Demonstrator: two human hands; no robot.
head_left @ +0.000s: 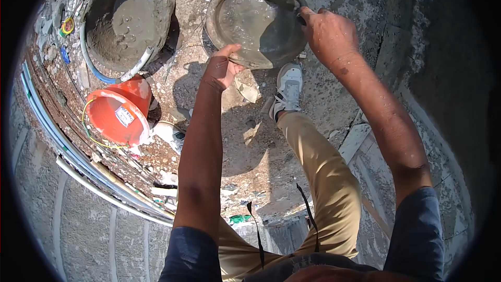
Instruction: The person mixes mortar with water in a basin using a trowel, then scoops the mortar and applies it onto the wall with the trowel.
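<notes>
A round, grey-smeared basin (211, 26) is in front of me at the top middle, with wet, shiny grey slurry (245, 18) in it. My left hand (225, 68) grips its near left rim, thumb over the edge and fingers underneath. At the far right side of the rim, my right hand (332, 32) is closed on the basin's edge. A small dark part shows by its fingertips, and its exact shape is hidden. The near rim looks bent into a lip between my hands.
Left of the basin stands a larger tub (169, 8) of grey mortar, with a hose (99, 77) along its rim. An orange bucket (141, 90) lies tipped below it. Pipes (47, 120) run along the left. Rubble covers the ground around my shoes (290, 86).
</notes>
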